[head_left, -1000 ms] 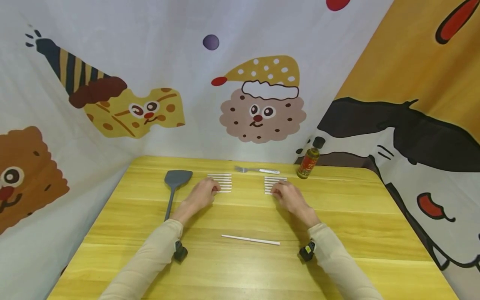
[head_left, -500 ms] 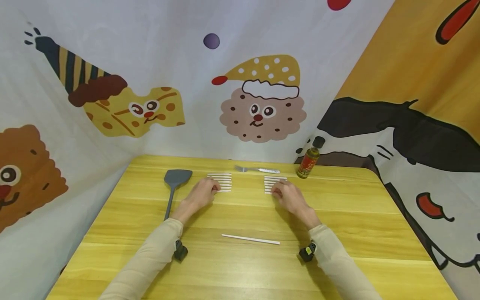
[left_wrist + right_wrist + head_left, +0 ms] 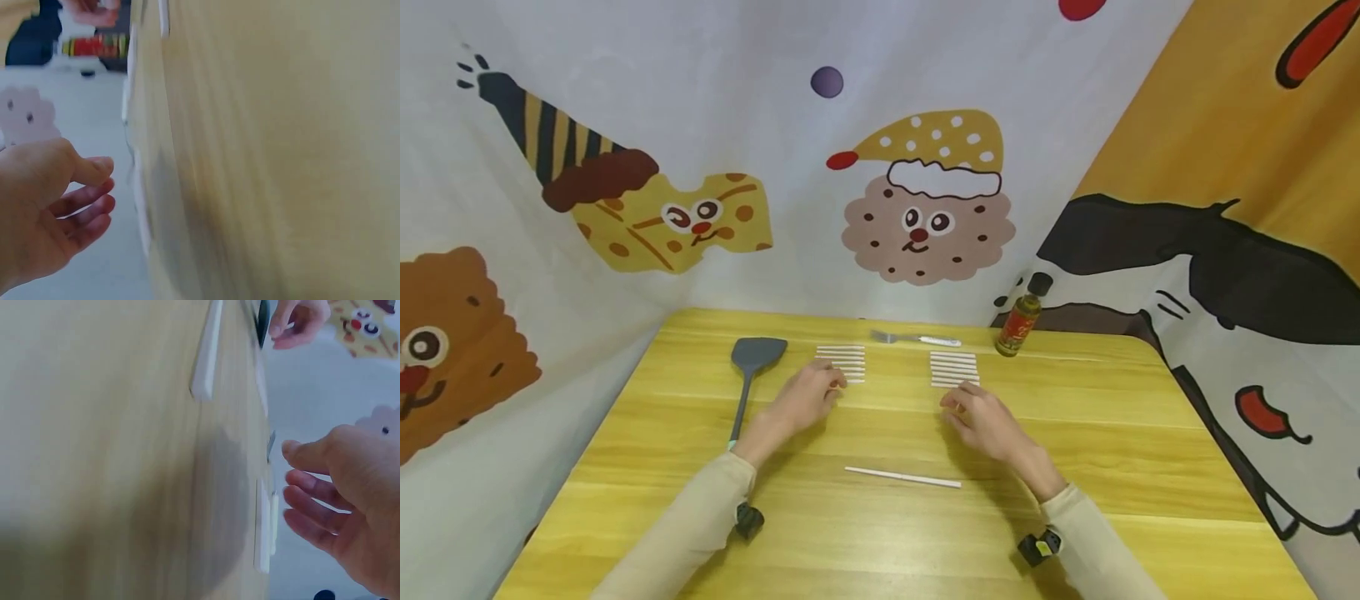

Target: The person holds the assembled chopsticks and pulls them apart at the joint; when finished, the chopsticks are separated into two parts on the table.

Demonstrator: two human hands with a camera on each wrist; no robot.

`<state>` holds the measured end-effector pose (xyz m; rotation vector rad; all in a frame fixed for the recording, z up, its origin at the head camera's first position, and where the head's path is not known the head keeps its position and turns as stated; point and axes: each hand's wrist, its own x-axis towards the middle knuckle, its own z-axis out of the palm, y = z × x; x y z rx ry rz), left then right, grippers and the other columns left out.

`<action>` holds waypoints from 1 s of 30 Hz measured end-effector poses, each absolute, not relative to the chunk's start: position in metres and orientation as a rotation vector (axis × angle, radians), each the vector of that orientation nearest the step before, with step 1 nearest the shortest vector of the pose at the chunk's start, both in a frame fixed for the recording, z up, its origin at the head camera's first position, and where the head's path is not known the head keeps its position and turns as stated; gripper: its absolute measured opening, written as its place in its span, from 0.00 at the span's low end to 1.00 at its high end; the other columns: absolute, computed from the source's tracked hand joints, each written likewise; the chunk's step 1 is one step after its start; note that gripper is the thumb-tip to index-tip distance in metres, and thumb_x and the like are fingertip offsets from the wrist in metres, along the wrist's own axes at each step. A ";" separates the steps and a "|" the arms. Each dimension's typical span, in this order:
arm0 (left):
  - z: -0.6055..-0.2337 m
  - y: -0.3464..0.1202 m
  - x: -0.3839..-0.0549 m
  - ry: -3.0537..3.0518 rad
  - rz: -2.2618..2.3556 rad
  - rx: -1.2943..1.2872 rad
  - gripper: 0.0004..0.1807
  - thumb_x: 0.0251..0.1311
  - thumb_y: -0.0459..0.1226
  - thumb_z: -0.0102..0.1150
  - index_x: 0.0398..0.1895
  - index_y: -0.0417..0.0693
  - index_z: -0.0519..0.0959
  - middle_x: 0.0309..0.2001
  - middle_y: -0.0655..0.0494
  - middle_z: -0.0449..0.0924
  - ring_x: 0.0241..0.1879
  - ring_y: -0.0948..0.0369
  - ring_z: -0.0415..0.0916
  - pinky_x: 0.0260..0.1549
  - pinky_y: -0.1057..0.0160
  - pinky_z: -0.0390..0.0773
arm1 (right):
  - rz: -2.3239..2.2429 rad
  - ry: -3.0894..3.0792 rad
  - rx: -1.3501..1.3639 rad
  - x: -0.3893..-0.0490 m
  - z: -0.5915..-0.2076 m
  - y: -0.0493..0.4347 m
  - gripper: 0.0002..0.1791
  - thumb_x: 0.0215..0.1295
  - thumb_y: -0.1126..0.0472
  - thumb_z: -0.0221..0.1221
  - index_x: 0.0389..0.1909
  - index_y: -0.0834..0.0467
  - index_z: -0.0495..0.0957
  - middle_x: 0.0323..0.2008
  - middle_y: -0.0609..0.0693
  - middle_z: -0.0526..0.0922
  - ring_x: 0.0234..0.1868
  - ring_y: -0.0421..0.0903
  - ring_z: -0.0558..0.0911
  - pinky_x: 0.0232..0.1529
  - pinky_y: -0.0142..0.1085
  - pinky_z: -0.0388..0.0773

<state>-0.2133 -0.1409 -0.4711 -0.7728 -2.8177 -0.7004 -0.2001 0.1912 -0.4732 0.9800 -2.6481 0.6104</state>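
Observation:
My left hand (image 3: 805, 396) hovers at the near edge of the left row of short white sticks (image 3: 842, 360), covering part of it. In the left wrist view its thumb and loosely bent fingers (image 3: 94, 228) stand apart with nothing between them. The right row of short white sticks (image 3: 953, 367) lies just beyond my right hand (image 3: 988, 421). That hand is raised off the table, its fingers (image 3: 312, 509) relaxed and holding nothing in the right wrist view. In front of both hands lies a single long white chopstick (image 3: 902, 477), slightly slanted.
A grey spatula (image 3: 752, 358) lies left of the left hand. Behind the two rows is a fork (image 3: 917, 339) with a pale handle. An oil bottle (image 3: 1018, 325) with a black cap stands at the back right of the wooden table (image 3: 1120, 433), before a printed curtain (image 3: 805, 225).
My right hand has come back toward me, away from the right row, uncovering more of its sticks. The left hand has lifted slightly. The single chopstick stays in place.

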 end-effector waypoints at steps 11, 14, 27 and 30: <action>-0.460 -0.119 -0.149 -2.905 -0.806 -1.033 0.10 0.67 0.31 0.62 0.49 0.39 0.83 0.42 0.52 0.81 0.36 0.63 0.77 0.34 0.72 0.80 | 0.747 -2.775 1.184 -0.145 -0.470 0.183 0.13 0.62 0.66 0.69 0.46 0.61 0.82 0.42 0.50 0.83 0.38 0.43 0.83 0.37 0.30 0.83; -0.466 -0.111 -0.141 -2.918 -0.804 -1.093 0.10 0.68 0.32 0.62 0.50 0.40 0.83 0.44 0.52 0.81 0.38 0.63 0.78 0.36 0.73 0.81 | 0.822 -2.846 1.189 -0.137 -0.473 0.176 0.14 0.61 0.65 0.69 0.47 0.61 0.81 0.43 0.51 0.83 0.38 0.41 0.82 0.38 0.28 0.82; -0.477 -0.093 -0.131 -2.924 -0.802 -1.178 0.10 0.64 0.32 0.66 0.48 0.42 0.83 0.43 0.55 0.81 0.38 0.67 0.78 0.39 0.75 0.80 | 0.868 -2.875 1.177 -0.132 -0.483 0.171 0.13 0.62 0.69 0.68 0.47 0.61 0.82 0.43 0.51 0.80 0.35 0.36 0.78 0.34 0.25 0.80; -0.479 -0.092 -0.131 -2.925 -0.815 -1.185 0.10 0.64 0.32 0.66 0.47 0.42 0.83 0.42 0.55 0.81 0.38 0.68 0.77 0.39 0.75 0.80 | 0.862 -2.863 1.191 -0.132 -0.483 0.171 0.12 0.63 0.70 0.66 0.47 0.61 0.82 0.43 0.52 0.80 0.35 0.36 0.79 0.33 0.25 0.79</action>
